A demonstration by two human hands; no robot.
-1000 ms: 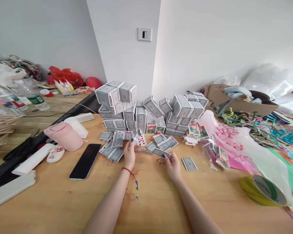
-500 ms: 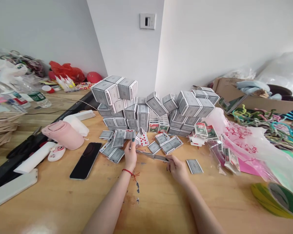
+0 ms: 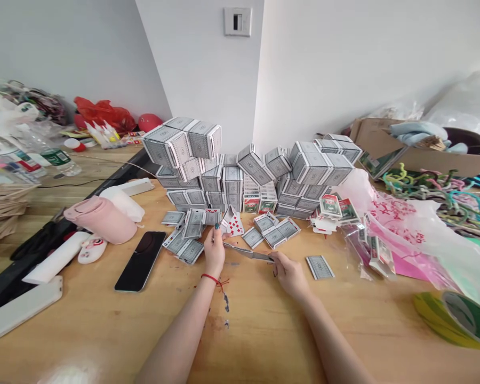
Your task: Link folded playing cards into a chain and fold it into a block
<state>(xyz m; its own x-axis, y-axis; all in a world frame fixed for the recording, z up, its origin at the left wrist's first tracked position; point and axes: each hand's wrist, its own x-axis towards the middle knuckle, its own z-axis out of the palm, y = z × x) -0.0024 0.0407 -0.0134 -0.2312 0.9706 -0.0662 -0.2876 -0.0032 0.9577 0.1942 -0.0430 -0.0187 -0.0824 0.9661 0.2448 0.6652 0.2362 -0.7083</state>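
Note:
Pinched at its two ends, a playing-card piece (image 3: 250,253) is stretched between my left hand (image 3: 215,249) and my right hand (image 3: 289,274), seen nearly edge-on above the table. A folded card showing red diamonds (image 3: 233,223) stands just behind my left fingers. To its left lie loose grey-backed playing cards (image 3: 186,248), partly overlapping. More cards (image 3: 278,232) lie behind the held piece, and a single flat one (image 3: 320,267) is right of my right hand. Blocks folded from cards (image 3: 183,148) are stacked along the back of the table.
On the left are a black phone (image 3: 141,261), a pink cup-like thing (image 3: 101,217) and a white power bank (image 3: 24,308). To the right are card boxes (image 3: 330,207), a pink-and-clear plastic bag (image 3: 404,224), pipe cleaners (image 3: 428,197) and a tape roll (image 3: 456,320).
Both hands keep their hold on the card piece, with only a slight shift of the right fingers. The whole view has tilted a little.

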